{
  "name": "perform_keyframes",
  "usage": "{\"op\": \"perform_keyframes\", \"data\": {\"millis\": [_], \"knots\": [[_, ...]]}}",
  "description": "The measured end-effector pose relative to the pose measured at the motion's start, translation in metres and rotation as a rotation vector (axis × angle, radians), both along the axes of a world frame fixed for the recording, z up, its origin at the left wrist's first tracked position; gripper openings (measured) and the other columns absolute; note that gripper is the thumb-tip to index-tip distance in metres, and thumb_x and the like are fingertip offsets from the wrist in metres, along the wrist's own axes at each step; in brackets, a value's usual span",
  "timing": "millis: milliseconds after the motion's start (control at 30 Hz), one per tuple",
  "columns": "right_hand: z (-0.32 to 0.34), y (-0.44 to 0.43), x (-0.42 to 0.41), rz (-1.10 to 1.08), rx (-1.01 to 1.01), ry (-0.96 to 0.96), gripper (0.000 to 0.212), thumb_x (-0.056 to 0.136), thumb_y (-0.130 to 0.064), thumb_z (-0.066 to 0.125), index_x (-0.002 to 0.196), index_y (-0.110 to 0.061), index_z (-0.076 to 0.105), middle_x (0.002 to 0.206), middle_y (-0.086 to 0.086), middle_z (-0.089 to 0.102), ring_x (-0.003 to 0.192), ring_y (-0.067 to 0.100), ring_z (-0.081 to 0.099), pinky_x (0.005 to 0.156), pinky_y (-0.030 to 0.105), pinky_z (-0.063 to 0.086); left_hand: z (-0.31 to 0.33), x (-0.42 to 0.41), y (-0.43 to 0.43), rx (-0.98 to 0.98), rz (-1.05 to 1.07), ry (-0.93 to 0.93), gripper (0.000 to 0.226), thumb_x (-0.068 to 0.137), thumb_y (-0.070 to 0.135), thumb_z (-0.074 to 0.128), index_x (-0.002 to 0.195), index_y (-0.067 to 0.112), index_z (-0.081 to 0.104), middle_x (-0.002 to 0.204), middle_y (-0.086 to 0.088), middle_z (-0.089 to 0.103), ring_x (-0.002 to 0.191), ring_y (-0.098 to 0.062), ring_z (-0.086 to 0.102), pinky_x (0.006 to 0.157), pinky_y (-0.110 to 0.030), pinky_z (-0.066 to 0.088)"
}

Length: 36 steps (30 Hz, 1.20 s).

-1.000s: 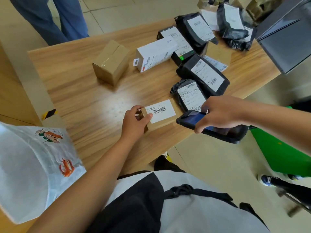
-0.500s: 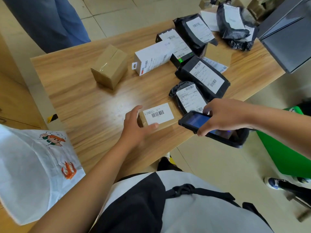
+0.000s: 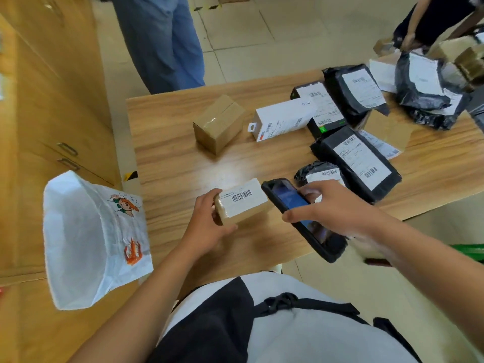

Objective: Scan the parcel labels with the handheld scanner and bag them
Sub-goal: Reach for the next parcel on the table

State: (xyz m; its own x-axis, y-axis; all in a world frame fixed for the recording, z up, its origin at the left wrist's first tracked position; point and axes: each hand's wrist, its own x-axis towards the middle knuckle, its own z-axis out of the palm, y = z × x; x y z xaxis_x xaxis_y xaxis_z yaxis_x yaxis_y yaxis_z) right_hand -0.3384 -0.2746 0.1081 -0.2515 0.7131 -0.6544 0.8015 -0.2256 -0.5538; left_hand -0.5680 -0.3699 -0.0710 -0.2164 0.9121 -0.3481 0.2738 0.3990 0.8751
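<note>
Small box (image 3: 243, 203) now tilted up in left grip (image 3: 207, 226); scanner (image 3: 285, 200) in right grip (image 3: 337, 208), screen partly hidden.

Bright, even indoor light; soft glare on the tabletop (image 3: 183, 163); faint shadows; wide-angle bending at edges; slight motion blur throughout.

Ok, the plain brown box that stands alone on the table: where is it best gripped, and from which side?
Probably from above, the grip across its two long side faces. The brown box stands free on the table, taped seam up, and the white box lies apart from it, leaving both sides open.
</note>
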Motion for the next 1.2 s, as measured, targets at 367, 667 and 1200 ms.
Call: {"op": "perform_keyframes", "data": {"millis": [367, 667, 1200], "knots": [[-0.025, -0.025, -0.096, 0.007, -0.041, 0.356, 0.027, 0.069, -0.025, 0.089, 0.072, -0.031, 0.063, 0.069, -0.011, 0.066, 0.043, 0.002, 0.064, 0.037, 0.015, 0.045, 0.015, -0.11, -0.1, 0.024, 0.841, 0.073, 0.084, 0.068, 0.011, 0.089, 0.13, 0.033, 0.037, 0.135, 0.002, 0.043, 0.115, -0.015, 0.052, 0.075, -0.01, 0.049], [-0.038, -0.046, -0.137, 0.092, -0.078, 0.389, 0.029, 0.074, -0.023, 0.088, 0.093, -0.03, 0.067, 0.097, 0.003, 0.066, 0.051, 0.004, 0.068, 0.036, 0.013, 0.044, -0.004, -0.198, -0.158, -0.118, 1.286, 0.057, 0.089, 0.069, 0.021, 0.088, 0.14, 0.019, 0.035, 0.138, -0.009, 0.047, 0.115, -0.027, 0.054, 0.099, -0.047, 0.049], [-0.046, -0.065, -0.161, -0.039, 0.0, 0.424, 0.036, 0.07, -0.032, 0.089, 0.099, -0.034, 0.068, 0.101, 0.001, 0.069, 0.067, 0.007, 0.072, 0.069, 0.045, 0.056, -0.032, -0.235, -0.14, -0.293, 1.184, 0.055, 0.115, 0.07, 0.038, 0.087, 0.155, 0.029, 0.01, 0.158, -0.009, 0.014, 0.142, -0.036, 0.026, 0.111, -0.053, 0.035]]}}
